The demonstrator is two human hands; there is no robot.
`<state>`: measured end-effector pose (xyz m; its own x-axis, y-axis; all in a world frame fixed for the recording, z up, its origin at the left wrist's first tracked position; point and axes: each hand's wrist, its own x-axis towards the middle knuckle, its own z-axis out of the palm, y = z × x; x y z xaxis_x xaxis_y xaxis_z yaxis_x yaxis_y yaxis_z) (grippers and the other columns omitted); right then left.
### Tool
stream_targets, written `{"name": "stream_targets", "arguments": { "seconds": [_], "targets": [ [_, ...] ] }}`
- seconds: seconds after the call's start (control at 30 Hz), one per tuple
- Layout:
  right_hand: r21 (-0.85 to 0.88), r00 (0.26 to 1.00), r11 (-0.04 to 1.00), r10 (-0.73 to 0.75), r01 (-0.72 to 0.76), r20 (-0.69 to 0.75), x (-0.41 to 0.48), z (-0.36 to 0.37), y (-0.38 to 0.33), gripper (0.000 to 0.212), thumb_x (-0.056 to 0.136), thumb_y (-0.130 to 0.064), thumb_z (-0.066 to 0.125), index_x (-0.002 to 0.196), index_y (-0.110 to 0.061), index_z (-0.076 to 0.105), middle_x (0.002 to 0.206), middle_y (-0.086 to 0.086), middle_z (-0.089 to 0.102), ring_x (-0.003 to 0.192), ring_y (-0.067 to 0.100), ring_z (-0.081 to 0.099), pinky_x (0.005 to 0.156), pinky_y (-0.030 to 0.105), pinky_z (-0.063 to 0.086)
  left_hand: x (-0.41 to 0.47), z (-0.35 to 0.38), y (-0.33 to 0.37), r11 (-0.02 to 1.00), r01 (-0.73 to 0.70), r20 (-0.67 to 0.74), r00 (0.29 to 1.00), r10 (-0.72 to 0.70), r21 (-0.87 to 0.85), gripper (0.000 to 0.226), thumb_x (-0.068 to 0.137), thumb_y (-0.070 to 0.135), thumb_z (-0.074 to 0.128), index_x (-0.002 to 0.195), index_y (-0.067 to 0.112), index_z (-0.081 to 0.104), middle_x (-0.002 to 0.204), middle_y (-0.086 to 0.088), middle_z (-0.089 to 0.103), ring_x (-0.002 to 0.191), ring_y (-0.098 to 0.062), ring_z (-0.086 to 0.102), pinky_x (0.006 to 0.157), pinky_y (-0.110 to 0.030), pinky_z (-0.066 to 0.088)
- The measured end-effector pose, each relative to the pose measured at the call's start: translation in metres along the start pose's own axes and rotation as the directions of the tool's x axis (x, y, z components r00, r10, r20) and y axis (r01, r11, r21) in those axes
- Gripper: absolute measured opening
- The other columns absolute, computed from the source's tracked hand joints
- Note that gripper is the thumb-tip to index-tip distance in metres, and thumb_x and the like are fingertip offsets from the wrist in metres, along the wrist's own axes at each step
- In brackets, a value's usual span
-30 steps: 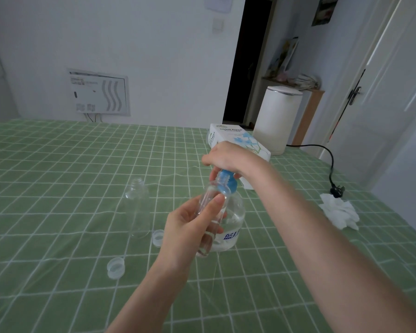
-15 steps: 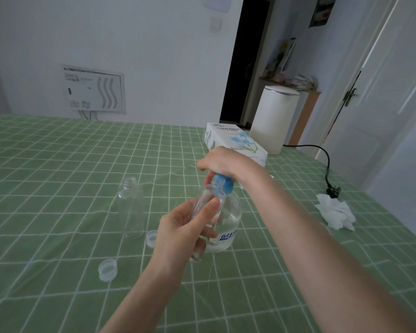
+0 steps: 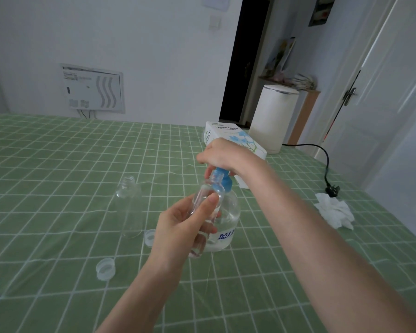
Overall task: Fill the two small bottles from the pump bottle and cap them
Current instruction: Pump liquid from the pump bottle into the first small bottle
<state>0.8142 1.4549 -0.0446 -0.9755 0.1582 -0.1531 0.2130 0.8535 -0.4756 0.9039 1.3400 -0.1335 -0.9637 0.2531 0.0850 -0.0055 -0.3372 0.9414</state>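
My left hand (image 3: 183, 227) grips a small clear bottle (image 3: 205, 200), tilted with its open neck up under the blue pump head. A clear pump bottle (image 3: 227, 219) with a blue collar stands on the green checked tablecloth just behind it. My right hand (image 3: 222, 156) sits on top of the pump head with its fingers curled over it, hiding the nozzle. A second small clear bottle (image 3: 129, 207) stands upright and uncapped to the left. Two translucent caps lie on the cloth: one cap (image 3: 105, 269) in front, another cap (image 3: 150, 237) beside my left wrist.
A tissue paper box (image 3: 233, 137) lies behind my right hand. A crumpled white tissue (image 3: 335, 210) and a black plug with cord (image 3: 332, 189) lie at the right. A white bin (image 3: 273, 118) stands beyond the table's far edge.
Both hands hold as before. The view has shifted slightly, so the bottles and hands sit a little lower left in frame.
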Motion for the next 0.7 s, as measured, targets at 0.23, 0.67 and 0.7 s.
{"name": "stream_targets", "arguments": {
  "seconds": [0.23, 0.67, 0.7],
  "targets": [
    [0.032, 1.000, 0.999, 0.018, -0.019, 0.017, 0.005, 0.005, 0.002, 0.036, 0.091, -0.024, 0.052, 0.122, -0.005, 0.057, 0.113, 0.014, 0.069, 0.086, 0.027, 0.059, 0.080, 0.034, 0.048, 0.000, -0.003, -0.002, 0.999, 0.007, 0.000, 1.000, -0.007, 0.035, 0.038, 0.055, 0.058, 0.068, 0.079, 0.030, 0.076, 0.072, 0.001, 0.074, 0.052, -0.003, 0.061, 0.044, -0.011, 0.042],
    [0.041, 1.000, 0.999, -0.002, 0.003, -0.010, 0.002, 0.005, 0.004, 0.035, 0.093, -0.026, 0.051, 0.120, -0.007, 0.059, 0.113, 0.012, 0.069, 0.088, 0.026, 0.061, 0.075, 0.030, 0.046, -0.001, 0.001, -0.003, 1.000, 0.003, -0.002, 1.000, -0.003, 0.018, 0.040, 0.053, 0.057, 0.068, 0.076, 0.026, 0.076, 0.070, 0.000, 0.072, 0.052, -0.005, 0.061, 0.044, -0.013, 0.043],
    [0.017, 1.000, 1.000, -0.013, 0.013, -0.019, 0.001, 0.003, 0.003, 0.030, 0.093, -0.027, 0.050, 0.113, -0.007, 0.059, 0.111, 0.011, 0.070, 0.083, 0.024, 0.059, 0.068, 0.028, 0.044, -0.001, 0.001, -0.002, 1.000, 0.001, -0.004, 1.000, -0.001, 0.012, 0.040, 0.053, 0.057, 0.068, 0.077, 0.026, 0.076, 0.070, 0.000, 0.072, 0.052, -0.005, 0.061, 0.044, -0.012, 0.042]
  ]
}}
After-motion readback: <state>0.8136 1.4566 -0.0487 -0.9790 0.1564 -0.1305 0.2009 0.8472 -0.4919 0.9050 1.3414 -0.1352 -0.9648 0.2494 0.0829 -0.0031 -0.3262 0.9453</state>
